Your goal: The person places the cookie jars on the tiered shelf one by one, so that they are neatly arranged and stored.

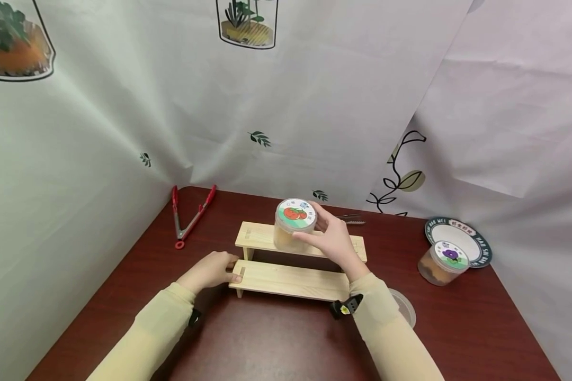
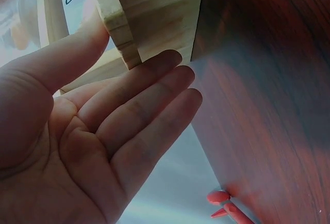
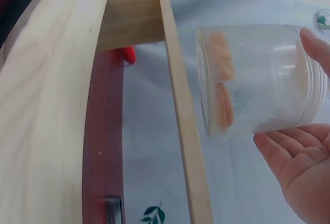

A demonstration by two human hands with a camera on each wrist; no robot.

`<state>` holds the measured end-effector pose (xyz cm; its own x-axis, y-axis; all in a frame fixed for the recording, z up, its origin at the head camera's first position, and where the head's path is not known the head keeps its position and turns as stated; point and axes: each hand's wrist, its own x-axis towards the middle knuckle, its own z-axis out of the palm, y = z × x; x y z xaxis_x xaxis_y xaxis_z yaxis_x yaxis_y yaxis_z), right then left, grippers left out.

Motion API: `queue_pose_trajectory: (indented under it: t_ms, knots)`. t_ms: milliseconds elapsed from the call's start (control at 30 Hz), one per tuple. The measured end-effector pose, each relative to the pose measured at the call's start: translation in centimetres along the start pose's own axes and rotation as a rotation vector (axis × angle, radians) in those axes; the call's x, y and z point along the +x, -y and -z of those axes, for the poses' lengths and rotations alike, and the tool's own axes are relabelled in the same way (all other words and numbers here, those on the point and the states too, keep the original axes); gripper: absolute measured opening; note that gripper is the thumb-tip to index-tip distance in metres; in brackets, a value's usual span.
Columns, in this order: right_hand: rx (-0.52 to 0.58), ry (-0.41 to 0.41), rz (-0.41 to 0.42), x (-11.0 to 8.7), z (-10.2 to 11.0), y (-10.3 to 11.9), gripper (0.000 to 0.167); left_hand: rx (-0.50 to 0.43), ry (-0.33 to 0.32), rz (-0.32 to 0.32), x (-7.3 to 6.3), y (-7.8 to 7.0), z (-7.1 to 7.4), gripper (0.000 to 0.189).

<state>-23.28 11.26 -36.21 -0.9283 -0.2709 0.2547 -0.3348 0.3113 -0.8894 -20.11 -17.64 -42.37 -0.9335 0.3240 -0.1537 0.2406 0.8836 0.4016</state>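
Note:
A two-step wooden stand (image 1: 291,280) sits on the dark red table. My left hand (image 1: 212,270) grips the left end of its lower board, thumb on top; the left wrist view shows the other fingers (image 2: 154,115) stretched out beside the wood. My right hand (image 1: 333,238) holds a clear plastic jar (image 1: 288,235) with a white and green fruit-printed lid, thumb and fingers on opposite sides near the lid. In the right wrist view, orange-brown pieces lie at the bottom of the jar (image 3: 258,79), its base close over the upper board (image 3: 183,105).
Red-handled tongs (image 1: 183,232) lie spread at the back left. Thin metal tools (image 1: 355,222) lie behind the stand. At right, a second jar (image 1: 436,270) with a purple-printed lid stands before a dark-rimmed plate (image 1: 483,248). A clear round lid (image 1: 405,309) is partly under my right sleeve.

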Motion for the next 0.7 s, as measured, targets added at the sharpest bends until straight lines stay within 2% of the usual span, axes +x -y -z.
queue_pose_trajectory:
  t_ms: [133, 400, 700]
  knots:
    - [-0.005, 0.027, -0.005, 0.7, -1.0, 0.3, 0.088, -0.001, 0.001, -0.001, 0.0, 0.0, 0.0, 0.049]
    - [0.013, 0.028, 0.011, 1.7, -2.1, 0.2, 0.085, -0.007, 0.010, 0.003, 0.1, -0.4, 0.3, 0.040]
    - [-0.016, 0.034, 0.013, 2.1, -3.0, -0.4, 0.086, 0.005, 0.010, -0.010, 0.1, -0.3, 0.3, 0.031]
